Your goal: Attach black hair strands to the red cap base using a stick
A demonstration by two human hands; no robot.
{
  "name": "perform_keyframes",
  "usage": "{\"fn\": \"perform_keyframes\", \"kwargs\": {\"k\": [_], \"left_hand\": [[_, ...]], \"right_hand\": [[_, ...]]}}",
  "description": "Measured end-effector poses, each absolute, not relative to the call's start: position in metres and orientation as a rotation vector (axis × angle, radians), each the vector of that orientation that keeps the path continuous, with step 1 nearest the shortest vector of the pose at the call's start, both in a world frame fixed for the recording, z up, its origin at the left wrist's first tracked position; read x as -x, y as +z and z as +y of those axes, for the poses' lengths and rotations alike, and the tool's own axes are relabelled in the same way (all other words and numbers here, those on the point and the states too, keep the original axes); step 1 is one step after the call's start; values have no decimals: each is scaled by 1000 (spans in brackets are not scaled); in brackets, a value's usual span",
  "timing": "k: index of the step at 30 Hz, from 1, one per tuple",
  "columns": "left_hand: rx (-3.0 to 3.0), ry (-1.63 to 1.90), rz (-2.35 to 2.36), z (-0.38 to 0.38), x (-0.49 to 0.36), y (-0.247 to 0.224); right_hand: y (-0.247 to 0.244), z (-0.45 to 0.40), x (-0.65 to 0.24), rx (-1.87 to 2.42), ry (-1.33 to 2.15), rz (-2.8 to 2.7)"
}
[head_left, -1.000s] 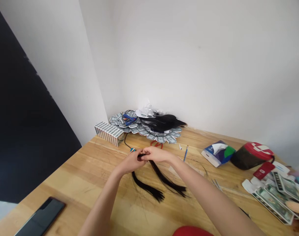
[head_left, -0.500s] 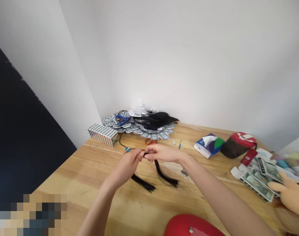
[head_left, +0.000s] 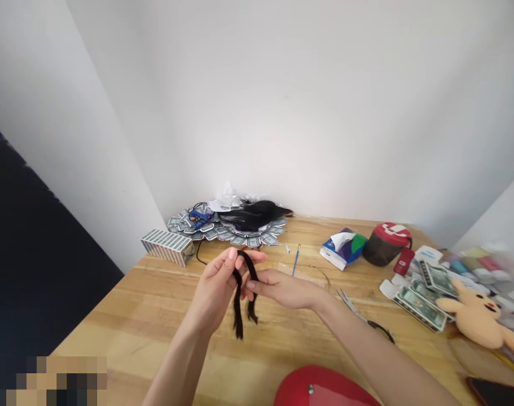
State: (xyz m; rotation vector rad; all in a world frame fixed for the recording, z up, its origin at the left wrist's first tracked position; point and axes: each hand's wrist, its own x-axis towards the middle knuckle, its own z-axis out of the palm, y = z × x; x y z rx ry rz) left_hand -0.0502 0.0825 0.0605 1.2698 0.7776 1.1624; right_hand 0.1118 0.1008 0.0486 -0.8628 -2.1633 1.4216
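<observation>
A thin lock of black hair [head_left: 238,310] hangs folded over, its two ends dangling above the wooden table. At the fold, the thumb and fingers of my left hand [head_left: 214,287] grip it. My right hand [head_left: 288,288] is closed on the right-hand strand a little below the fold, with the thumb on top. Behind the hands lies a larger bundle of black hair [head_left: 257,215] on fanned banknote-patterned paper [head_left: 248,239]. A blue glue gun [head_left: 201,218] rests on the fan's left part.
A striped box [head_left: 167,246] stands at left. Scissors [head_left: 353,305] and a blue brush [head_left: 296,259] lie to the right. Farther right are a tissue pack [head_left: 343,251], a dark red-lidded container [head_left: 383,248] and a plush toy [head_left: 479,318]. A red rounded object [head_left: 299,389] is in front.
The hair, which hung spread out to the right beneath both hands, now drapes over my left fingers. My right hand has moved lower onto one strand. The view has shifted, and the scissors show.
</observation>
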Motion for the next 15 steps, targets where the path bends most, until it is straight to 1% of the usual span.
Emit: {"fn": "perform_keyframes", "kwargs": {"k": [6,12,15], "left_hand": [[-1251,1215,743,84,35,71],[-1343,1112,815,76,18,53],[-1404,1041,858,70,6,44]], "right_hand": [[55,92,-130,935,1371,-2218],[81,78,-162,1160,1098,-2016],[84,70,-164,1239,1007,-1957]]}}
